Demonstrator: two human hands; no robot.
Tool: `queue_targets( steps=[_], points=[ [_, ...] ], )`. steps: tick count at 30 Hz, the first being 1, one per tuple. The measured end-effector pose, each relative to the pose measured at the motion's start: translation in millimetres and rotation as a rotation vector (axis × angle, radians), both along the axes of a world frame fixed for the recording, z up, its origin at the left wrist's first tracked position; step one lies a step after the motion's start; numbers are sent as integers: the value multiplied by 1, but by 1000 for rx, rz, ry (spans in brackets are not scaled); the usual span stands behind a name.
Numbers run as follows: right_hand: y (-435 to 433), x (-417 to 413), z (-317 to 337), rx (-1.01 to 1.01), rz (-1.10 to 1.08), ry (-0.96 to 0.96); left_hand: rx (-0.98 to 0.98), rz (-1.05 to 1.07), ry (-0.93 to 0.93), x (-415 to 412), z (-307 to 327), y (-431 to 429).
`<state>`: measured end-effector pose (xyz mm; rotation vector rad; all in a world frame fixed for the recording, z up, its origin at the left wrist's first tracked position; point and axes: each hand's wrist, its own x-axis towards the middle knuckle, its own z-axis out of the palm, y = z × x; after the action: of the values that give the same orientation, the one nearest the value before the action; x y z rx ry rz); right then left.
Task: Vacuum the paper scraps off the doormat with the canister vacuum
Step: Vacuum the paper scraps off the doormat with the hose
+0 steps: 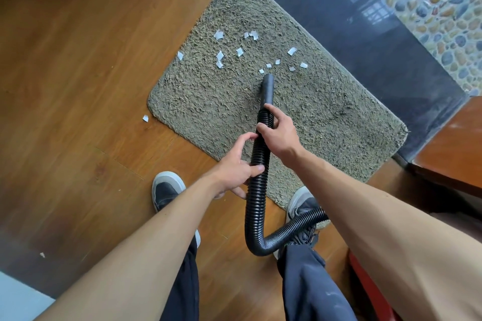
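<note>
A shaggy grey-green doormat (208, 101) lies on the wood floor. Several white paper scraps (239, 51) are scattered across its far middle. A black ribbed vacuum hose (254, 206) runs up from between my feet to a smooth black nozzle (268, 87), whose tip rests on the mat just short of the nearest scraps. My right hand (277, 135) is closed around the hose just behind the nozzle. My left hand (238, 168) holds the hose lower down, thumb across it. The canister itself is hidden, apart from a red edge at the lower right.
One scrap (145, 118) lies on the wood floor off the mat's left corner, and a tiny one (42, 254) at far left. A dark threshold strip (365, 41) and pebble flooring (430, 8) lie beyond the mat. A wooden furniture edge (453, 143) stands at right. My shoes (167, 190) flank the hose.
</note>
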<state>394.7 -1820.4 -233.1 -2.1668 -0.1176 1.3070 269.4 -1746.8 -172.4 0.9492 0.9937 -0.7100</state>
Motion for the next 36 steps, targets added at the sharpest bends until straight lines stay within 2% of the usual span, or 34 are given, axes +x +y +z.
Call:
queue_targets(
  steps=[15, 26, 36],
  points=[
    [24, -8, 3, 21, 50, 19, 36, 31, 25, -10, -3, 13],
    [9, 20, 3, -11, -60, -2, 40, -47, -33, 27, -4, 7],
    [25, 13, 3, 16, 41, 42, 62, 2, 12, 10, 1, 15]
  ],
)
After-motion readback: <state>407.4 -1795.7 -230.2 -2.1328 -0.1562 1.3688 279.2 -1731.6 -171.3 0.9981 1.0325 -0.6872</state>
